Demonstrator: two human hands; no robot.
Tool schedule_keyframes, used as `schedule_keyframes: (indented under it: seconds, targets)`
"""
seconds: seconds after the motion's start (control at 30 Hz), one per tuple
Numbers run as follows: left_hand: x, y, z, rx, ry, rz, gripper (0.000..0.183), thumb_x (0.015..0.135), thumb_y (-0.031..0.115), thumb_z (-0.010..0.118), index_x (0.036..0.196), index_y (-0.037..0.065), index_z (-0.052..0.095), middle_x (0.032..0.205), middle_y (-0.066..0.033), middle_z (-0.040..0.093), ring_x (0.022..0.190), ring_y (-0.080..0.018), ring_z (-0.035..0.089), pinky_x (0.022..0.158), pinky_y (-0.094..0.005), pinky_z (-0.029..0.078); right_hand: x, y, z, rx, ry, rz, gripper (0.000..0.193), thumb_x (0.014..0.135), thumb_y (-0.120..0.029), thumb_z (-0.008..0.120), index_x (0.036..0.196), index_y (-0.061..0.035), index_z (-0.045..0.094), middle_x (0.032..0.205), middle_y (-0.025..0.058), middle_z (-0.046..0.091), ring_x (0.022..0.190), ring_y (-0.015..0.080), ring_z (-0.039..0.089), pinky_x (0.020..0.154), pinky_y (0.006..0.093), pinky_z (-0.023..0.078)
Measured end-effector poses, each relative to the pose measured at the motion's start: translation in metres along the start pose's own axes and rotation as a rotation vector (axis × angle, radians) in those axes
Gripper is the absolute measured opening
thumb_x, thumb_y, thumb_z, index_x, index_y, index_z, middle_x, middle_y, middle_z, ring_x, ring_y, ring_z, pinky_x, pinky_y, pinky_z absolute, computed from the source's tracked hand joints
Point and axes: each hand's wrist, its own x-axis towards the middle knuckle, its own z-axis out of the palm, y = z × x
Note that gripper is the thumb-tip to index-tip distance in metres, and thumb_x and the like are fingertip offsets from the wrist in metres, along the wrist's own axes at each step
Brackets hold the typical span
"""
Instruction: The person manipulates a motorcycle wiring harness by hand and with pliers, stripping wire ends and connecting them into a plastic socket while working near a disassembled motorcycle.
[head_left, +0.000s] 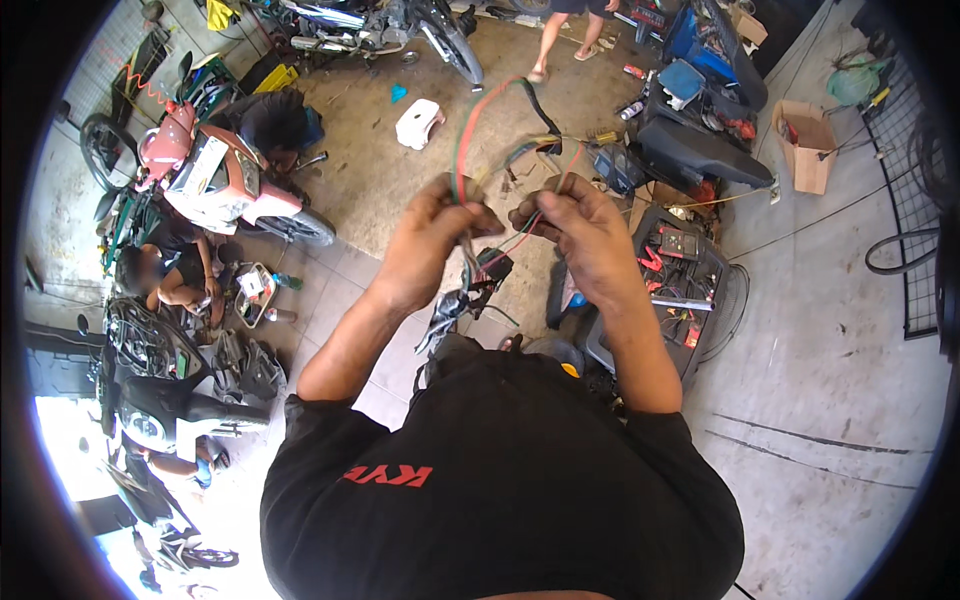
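Observation:
Red and green electrical wires (466,145) rise from my left hand (432,238) in a tall loop. At its top the loop runs into a black sleeved section (541,113), which drops toward more wiring behind my hands. My left hand is closed around the wires, with loose grey and dark strands hanging below it. Thin red and green wires pass between the fingertips of my right hand (582,232), which is pinched on them. A thin pair stretches between both hands. Below them sits a black part (494,272), partly hidden; I cannot tell what it is.
On the right stand an open tool case (672,300), a black motorcycle seat (700,150) and a cardboard box (806,150). A white stool (419,124) is ahead. Parked motorcycles (235,190) line the left, where people crouch. Another person's legs (565,40) show at the far side.

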Motion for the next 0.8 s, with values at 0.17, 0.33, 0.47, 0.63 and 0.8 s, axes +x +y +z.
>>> schedule_keyframes:
  seconds: [0.17,0.33,0.47,0.63,0.8]
  targets:
    - [-0.003,0.016,-0.033,-0.337,0.055,0.158,0.014,0.098,0.019,0.053,0.095,0.007,0.051,0.067,0.0053,0.034,0.056,-0.0058,0.03,0.053,-0.0235,0.03,-0.012,0.016,-0.041,0.265,-0.027,0.031,0.025,0.099,-0.026,0.056,0.101,-0.0015,0.058,0.067,-0.0022,0.043,0.062,0.0087,0.045,0.06,0.0266,0.042]
    - [-0.01,0.019,-0.032,-0.459,0.05,0.21,0.014,0.099,0.021,0.056,0.094,0.009,0.051,0.062,0.0066,0.029,0.051,-0.0048,0.026,0.048,-0.0224,0.026,-0.015,0.033,-0.063,0.075,-0.124,0.157,0.032,0.099,-0.032,0.056,0.099,-0.0001,0.059,0.054,-0.0046,0.035,0.047,0.0083,0.038,0.051,0.0257,0.04]
    - [-0.011,0.004,-0.027,-0.239,-0.058,0.167,0.021,0.096,0.021,0.06,0.109,0.007,0.052,0.058,0.0061,0.032,0.045,-0.0047,0.028,0.044,-0.0222,0.026,-0.008,0.023,-0.062,-0.056,-0.15,0.151,0.031,0.098,-0.034,0.056,0.094,-0.0025,0.058,0.065,-0.0021,0.045,0.054,0.0092,0.045,0.051,0.0264,0.04]
    - [-0.021,0.0,-0.037,-0.138,-0.045,0.154,0.03,0.091,0.017,0.065,0.109,0.003,0.045,0.053,0.0043,0.036,0.037,-0.006,0.031,0.038,-0.0221,0.023,0.007,0.039,-0.095,-0.077,-0.142,0.183,0.033,0.099,-0.034,0.054,0.103,-0.0007,0.059,0.084,0.0052,0.055,0.077,0.0158,0.058,0.074,0.0358,0.054]
    - [-0.017,-0.012,-0.05,0.012,-0.011,0.183,0.021,0.093,0.012,0.064,0.1,0.003,0.047,0.059,0.0026,0.04,0.042,-0.0048,0.033,0.04,-0.021,0.025,0.016,0.065,-0.078,0.056,-0.274,0.223,0.05,0.101,-0.047,0.047,0.111,0.0005,0.059,0.099,0.0117,0.064,0.093,0.0226,0.064,0.086,0.0386,0.055]
